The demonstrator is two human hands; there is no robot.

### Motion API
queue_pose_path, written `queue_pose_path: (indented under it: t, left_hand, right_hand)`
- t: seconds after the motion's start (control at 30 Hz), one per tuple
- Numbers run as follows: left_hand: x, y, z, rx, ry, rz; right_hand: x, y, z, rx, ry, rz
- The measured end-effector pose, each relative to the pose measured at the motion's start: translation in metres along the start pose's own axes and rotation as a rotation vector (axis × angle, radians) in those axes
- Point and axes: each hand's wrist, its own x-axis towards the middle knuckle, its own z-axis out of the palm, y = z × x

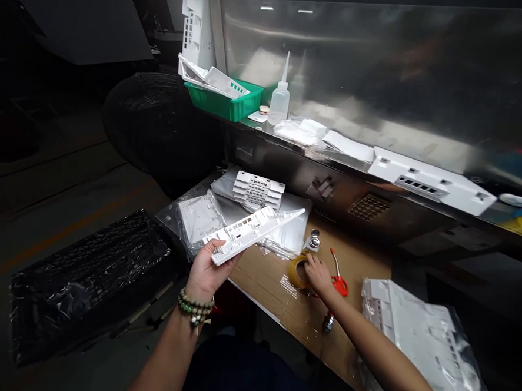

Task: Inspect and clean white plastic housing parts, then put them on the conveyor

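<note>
My left hand [209, 269], with beaded bracelets on the wrist, grips one end of a long white plastic panel [252, 229] with small rectangular slots. The panel is tilted up to the right over the bench. My right hand [318, 273] has bent fingers pinched at the right rim of a roll of yellowish tape [295, 272] on the cardboard; the fingertips are partly hidden. Close to it are a red-handled tool [340, 285], partly behind the hand, and a small metal-topped bottle [313, 240].
Stacked white panels [258, 189] and bagged panels [200, 218] lie at the bench's far left. Another bagged stack [429, 341] is at right. The shelf holds a green bin [237, 107], a squeeze bottle [279, 102] and a panel [430, 179]. A black crate [88, 273] stands left.
</note>
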Motion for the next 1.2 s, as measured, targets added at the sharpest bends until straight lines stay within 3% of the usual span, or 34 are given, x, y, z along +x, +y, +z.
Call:
queue_pose_path:
  t: [0.17,0.3,0.37,0.4,0.5,0.63,0.8,0.93,1.07,1.2]
  left_hand:
    - [0.000,0.003,0.003,0.012,-0.003,-0.005]
    - [0.001,-0.004,0.009,0.035,-0.015,0.005]
    - [0.002,-0.010,0.014,0.061,-0.021,-0.008]
    - [0.002,-0.013,0.016,0.077,-0.024,-0.020]
    - [0.001,-0.021,0.023,0.128,-0.028,-0.064]
    - [-0.002,-0.030,0.030,0.168,-0.056,-0.084]
    - [-0.004,-0.029,0.034,0.172,-0.072,-0.092]
    - [-0.007,-0.018,0.036,0.197,-0.088,0.015]
    - [-0.014,-0.013,0.044,0.281,-0.118,0.100]
    - [-0.019,-0.015,0.050,0.322,-0.088,0.061]
  right_hand:
    - [-0.021,-0.027,-0.036,0.297,0.219,0.063]
    - [-0.063,-0.097,-0.090,0.605,0.419,0.019]
    - [-0.080,-0.139,-0.117,0.989,0.557,-0.108]
    - [-0.084,-0.157,-0.128,1.043,0.611,-0.184]
    - [-0.084,-0.195,-0.147,0.969,0.766,-0.315]
    - [-0.080,-0.212,-0.141,0.798,0.943,-0.308]
    - [-0.088,-0.212,-0.133,0.823,0.864,-0.449]
    - [-0.090,-0.194,-0.147,0.786,0.936,-0.284]
    - [-0.096,-0.193,-0.158,0.804,0.783,-0.336]
    - [-0.103,-0.210,-0.152,0.801,0.653,-0.461]
